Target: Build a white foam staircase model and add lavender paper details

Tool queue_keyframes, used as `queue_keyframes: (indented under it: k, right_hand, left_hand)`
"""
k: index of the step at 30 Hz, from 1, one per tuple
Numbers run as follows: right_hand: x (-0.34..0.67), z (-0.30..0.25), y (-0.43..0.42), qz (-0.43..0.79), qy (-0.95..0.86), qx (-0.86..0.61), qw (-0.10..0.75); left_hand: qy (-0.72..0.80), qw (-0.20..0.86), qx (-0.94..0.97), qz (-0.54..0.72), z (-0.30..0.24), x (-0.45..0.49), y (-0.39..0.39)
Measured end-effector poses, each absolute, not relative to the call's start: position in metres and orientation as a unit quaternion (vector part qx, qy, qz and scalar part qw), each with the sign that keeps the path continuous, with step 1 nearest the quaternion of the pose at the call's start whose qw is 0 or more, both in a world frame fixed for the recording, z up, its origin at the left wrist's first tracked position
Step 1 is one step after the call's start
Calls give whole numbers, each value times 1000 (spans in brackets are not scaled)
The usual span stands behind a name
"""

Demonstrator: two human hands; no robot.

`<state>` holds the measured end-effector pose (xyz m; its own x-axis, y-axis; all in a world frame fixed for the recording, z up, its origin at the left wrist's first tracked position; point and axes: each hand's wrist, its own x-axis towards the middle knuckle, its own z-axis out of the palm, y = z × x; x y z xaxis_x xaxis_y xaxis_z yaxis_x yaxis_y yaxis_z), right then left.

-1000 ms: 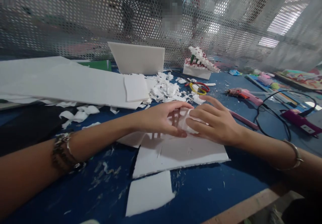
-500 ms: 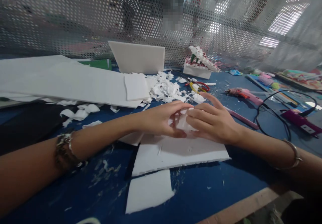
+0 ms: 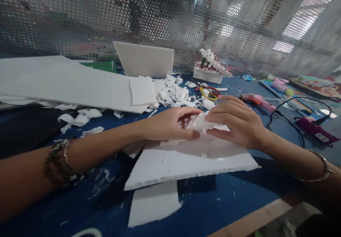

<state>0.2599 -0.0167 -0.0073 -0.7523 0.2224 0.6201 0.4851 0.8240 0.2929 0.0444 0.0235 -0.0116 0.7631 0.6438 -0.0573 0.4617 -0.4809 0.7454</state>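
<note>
Both of my hands meet over the far edge of a white foam board [image 3: 186, 160] that is tilted up off the blue table [image 3: 226, 208]. My left hand [image 3: 167, 123] is closed, pinching the board's far edge between thumb and fingers. My right hand [image 3: 238, 123] is closed too, gripping a partly torn piece of foam [image 3: 201, 121] at that same edge. A smaller foam offcut [image 3: 154, 203] lies under the board's near edge.
Large white foam sheets [image 3: 66, 88] lie at the left, with a heap of torn foam scraps [image 3: 174, 95] behind my hands. Scissors [image 3: 210, 92], a pink glue gun [image 3: 257, 100] with black cable [image 3: 293, 116], an upright foam panel [image 3: 144, 59], a flower decoration [image 3: 211, 66], and a perforated metal screen stand behind.
The foam board's near edge has lifted off the table and come closer. My right hand has pulled the torn foam piece up and away from the board's edge.
</note>
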Motion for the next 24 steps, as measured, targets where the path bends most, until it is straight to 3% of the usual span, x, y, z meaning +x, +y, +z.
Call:
queue_keyframes:
  k: [24]
  right_hand:
    - [264, -10, -10, -209, -912, -223, 272]
  left_hand:
    - [289, 419, 854, 103, -13, 41, 26]
